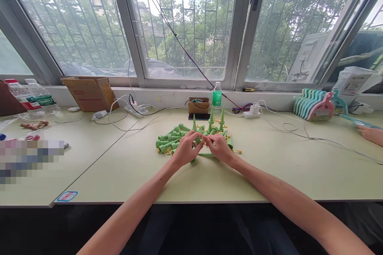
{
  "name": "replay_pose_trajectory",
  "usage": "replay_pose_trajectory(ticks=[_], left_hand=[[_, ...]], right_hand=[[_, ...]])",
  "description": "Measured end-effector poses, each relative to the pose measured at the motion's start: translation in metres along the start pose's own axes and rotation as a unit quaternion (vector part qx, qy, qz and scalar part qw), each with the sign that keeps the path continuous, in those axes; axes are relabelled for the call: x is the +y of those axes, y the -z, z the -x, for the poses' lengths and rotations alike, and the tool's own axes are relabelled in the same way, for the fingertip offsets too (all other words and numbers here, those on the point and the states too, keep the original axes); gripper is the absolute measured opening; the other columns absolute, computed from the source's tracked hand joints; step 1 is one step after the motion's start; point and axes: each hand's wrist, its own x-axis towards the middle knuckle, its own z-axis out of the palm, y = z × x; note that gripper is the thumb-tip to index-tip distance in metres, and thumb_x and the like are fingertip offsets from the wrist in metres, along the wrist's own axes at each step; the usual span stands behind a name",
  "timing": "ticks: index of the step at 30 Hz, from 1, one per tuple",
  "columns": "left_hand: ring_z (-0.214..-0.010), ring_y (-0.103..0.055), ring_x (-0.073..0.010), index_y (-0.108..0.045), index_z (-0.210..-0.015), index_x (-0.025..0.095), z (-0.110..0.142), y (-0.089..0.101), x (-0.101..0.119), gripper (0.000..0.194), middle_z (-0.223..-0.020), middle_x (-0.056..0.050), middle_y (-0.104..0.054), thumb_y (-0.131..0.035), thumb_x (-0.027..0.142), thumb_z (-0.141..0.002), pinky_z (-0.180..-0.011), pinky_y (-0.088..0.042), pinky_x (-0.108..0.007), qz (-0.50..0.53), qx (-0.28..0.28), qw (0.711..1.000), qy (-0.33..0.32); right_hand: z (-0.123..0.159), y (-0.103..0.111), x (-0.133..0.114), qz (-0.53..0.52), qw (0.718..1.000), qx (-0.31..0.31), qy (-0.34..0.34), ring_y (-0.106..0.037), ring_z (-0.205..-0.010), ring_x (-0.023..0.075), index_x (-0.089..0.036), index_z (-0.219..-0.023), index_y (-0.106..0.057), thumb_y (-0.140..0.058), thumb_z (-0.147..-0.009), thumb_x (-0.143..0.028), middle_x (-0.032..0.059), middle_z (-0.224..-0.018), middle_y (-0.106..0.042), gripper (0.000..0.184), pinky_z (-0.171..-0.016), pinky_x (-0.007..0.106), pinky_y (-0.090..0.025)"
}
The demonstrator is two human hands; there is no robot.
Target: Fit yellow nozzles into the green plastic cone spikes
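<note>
A pile of green plastic watering spikes (169, 143) with small yellow valves lies on the table around my hands. My left hand (186, 149) is curled around a green plastic piece (198, 140), mostly covered by the fingers. Against its fingertips, my right hand (220, 149) is closed in a pinch; what sits between those fingers is too small and hidden to make out. Just beyond the hands, several spikes (212, 119) stand upright with their points up. One loose yellow valve (238, 152) lies right of the pile.
Behind the pile are a small cardboard box (199, 106) and a green-labelled bottle (217, 96). Cables and a power strip (136, 108) run along the back. Pastel hangers (314, 104) stand at right, near another person's hand (371, 133). A larger carton (89, 93) sits back left.
</note>
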Motion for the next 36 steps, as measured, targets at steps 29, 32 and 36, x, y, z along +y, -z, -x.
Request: replay_pose_trajectory(ticks=[29, 32, 36], left_hand=[[-0.071, -0.057, -0.0106, -0.061, -0.103, 0.022, 0.0, 0.001, -0.002, 0.017, -0.089, -0.002, -0.055, -0.055, 0.026, -0.087, -0.063, -0.054, -0.023, -0.011, 0.004, 1.0, 0.002], [-0.071, -0.057, -0.0104, -0.061, -0.102, 0.022, 0.0, 0.001, -0.002, 0.017, -0.089, -0.002, -0.055, -0.055, 0.026, -0.088, -0.064, -0.054, -0.023, -0.014, 0.006, 1.0, 0.002], [-0.071, -0.057, -0.0105, -0.062, -0.101, 0.022, 0.0, 0.001, -0.001, 0.016, -0.088, -0.002, -0.055, -0.054, 0.027, -0.088, -0.063, -0.054, -0.023, -0.014, 0.007, 1.0, 0.002]], right_hand=[[0.0, 0.004, -0.009, -0.003, 1.0, 0.004, -0.016, -0.043, -0.057, 0.0124, -0.018, -0.065, -0.05, -0.038, -0.098, -0.041, -0.0011, -0.057, -0.053, 0.041, -0.068, 0.027, -0.036], [0.0, 0.004, -0.009, 0.003, 1.0, 0.005, -0.015, -0.042, -0.057, 0.0123, -0.018, -0.064, -0.05, -0.038, -0.098, -0.041, -0.0011, -0.057, -0.052, 0.042, -0.067, 0.026, -0.035], [0.001, 0.004, -0.009, 0.002, 1.0, 0.003, -0.013, -0.044, -0.057, 0.0125, -0.018, -0.065, -0.051, -0.038, -0.098, -0.041, -0.001, -0.058, -0.053, 0.042, -0.068, 0.027, -0.036]])
